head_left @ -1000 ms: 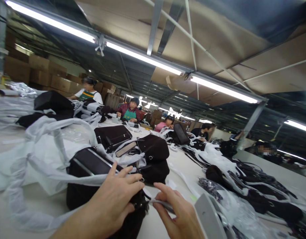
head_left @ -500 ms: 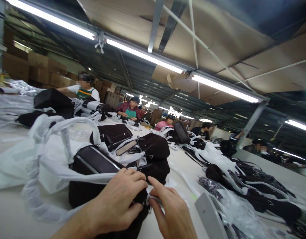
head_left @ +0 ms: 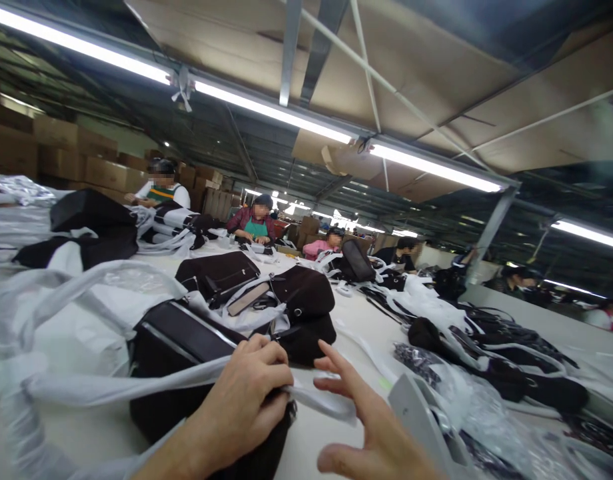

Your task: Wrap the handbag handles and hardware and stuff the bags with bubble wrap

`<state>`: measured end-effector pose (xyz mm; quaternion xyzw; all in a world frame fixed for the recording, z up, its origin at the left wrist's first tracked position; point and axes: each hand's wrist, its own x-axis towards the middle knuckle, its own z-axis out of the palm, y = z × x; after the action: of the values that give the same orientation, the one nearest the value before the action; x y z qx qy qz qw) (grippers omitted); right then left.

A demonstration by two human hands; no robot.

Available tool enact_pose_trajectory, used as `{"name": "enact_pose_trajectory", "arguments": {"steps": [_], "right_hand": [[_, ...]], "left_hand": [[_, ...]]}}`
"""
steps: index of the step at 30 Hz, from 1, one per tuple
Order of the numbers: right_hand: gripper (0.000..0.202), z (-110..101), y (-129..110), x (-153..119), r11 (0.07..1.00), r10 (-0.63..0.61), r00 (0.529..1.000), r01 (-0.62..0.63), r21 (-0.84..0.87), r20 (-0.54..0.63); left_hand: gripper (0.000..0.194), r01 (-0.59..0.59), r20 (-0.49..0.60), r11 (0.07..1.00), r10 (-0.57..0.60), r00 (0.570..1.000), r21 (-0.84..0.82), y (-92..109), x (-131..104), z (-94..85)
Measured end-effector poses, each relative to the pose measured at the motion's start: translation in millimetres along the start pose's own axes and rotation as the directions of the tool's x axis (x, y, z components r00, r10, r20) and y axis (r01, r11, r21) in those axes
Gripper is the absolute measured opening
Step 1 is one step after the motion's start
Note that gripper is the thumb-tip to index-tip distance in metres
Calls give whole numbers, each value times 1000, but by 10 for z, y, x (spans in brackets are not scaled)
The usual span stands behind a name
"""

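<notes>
Presses the white-wrapped strap [head_left: 136, 390] against the black handbag [head_left: 186, 333] toward the near edge of the tabletop [head_left: 306, 447] with the left hand [head_left: 251, 393] curled around it, apparently for steadiness, and holds the right hand [head_left: 379, 427] spread wide beside the loose white strip [head_left: 326, 403], contact unclear.

No readable text, brand, number or sign anywhere in view. Grey device [head_left: 411, 417] at lower right: small dark mark on side, too small to make out. Green apron [head_left: 256, 230] on co-worker in maroon sleeves: any lettering too small to read. Stacked cartons [head_left: 56, 143] at back left: any print illegible. Near black bag [head_left: 186, 330]: any stamp on metal trim too blurred to read.
</notes>
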<state>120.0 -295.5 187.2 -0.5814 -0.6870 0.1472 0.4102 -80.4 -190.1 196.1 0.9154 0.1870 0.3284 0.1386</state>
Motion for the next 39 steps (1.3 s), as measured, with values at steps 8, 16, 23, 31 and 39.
{"name": "enact_pose_trajectory", "arguments": {"steps": [8, 16, 23, 31, 39], "right_hand": [[41, 499, 308, 295, 800, 102, 993, -50, 598, -53], [23, 945, 364, 336, 749, 158, 939, 87, 657, -304], [26, 992, 363, 358, 759, 202, 914, 81, 646, -351], [32, 978, 394, 330, 794, 235, 917, 10, 608, -322], [22, 989, 208, 319, 815, 223, 914, 17, 580, -339]], "left_hand": [[21, 40, -77, 981, -56, 996, -188, -78, 27, 44], [16, 106, 7, 934, -111, 994, -340, -193, 37, 1], [22, 210, 79, 898, -195, 978, -387, -240, 57, -41], [30, 138, 61, 913, -124, 990, -385, -236, 33, -18], [25, 81, -43, 951, -98, 994, -300, -174, 37, 29]]}}
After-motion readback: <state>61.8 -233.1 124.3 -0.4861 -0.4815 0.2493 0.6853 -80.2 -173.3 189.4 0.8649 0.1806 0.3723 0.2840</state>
